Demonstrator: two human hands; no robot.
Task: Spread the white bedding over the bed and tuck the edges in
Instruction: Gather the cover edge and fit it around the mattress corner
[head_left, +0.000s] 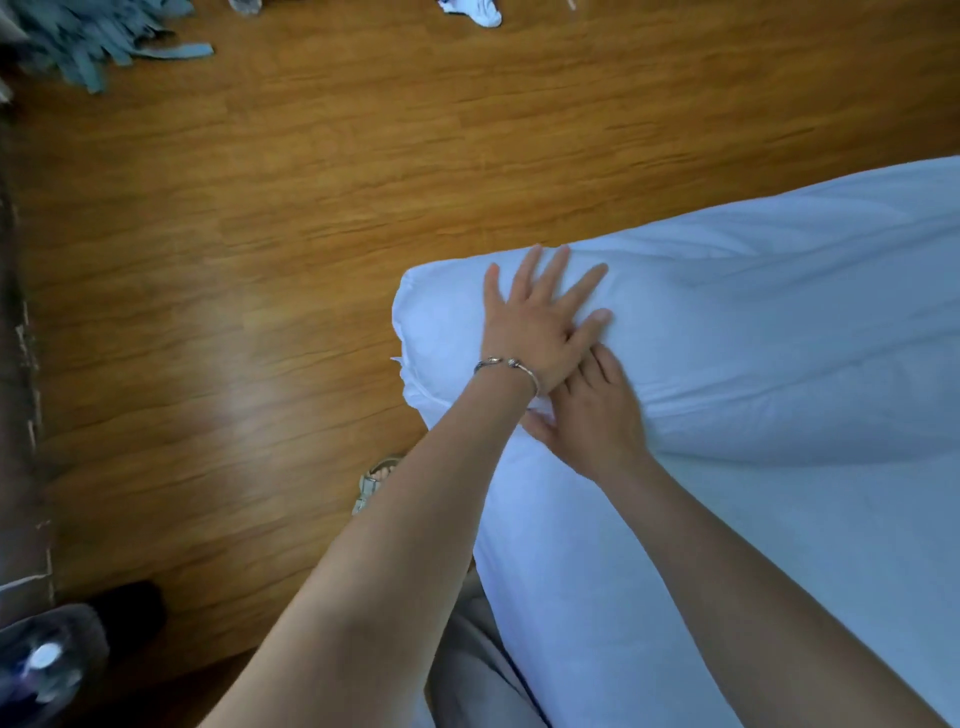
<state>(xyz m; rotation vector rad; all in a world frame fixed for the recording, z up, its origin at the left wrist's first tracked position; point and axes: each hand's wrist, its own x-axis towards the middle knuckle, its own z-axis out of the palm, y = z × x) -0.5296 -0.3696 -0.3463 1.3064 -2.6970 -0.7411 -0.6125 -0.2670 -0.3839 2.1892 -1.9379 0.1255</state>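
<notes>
Down in the head view, the white bedding (753, 364) is covering the corner of the bed, filling the right half of the frame from the middle right down to the lower right edge. Its rounded corner is bulging toward the centre of the frame, just above the wooden floor (285, 208).

The left hand (540, 322) is lying flat on top of that corner, fingers straight and spread, palm pressing down on the fabric and gripping nothing. A silver bracelet (506, 366) is sitting on its wrist. The right hand (597, 415) is resting just below and to the right of it, also flat on the bedding with fingers extended; its fingertips are touching or slipping under the heel of the left hand, and I cannot tell which. The thumb is pointing toward the left, lying on the fabric. Neither hand is holding a fold.

Both bare forearms are reaching up from the bottom of the frame. Between them, near the bottom centre, grey trousers (478, 665) are showing, and a sandalled foot (376, 480) is standing on the floor just left of the bed corner.

At the upper left, a blue-grey fringed cloth (98, 41) is lying on the floor. At the top centre, a white item (475, 10) is partly cut off. At the lower left, a blurred dark object (47, 660) is sitting by the wall.
</notes>
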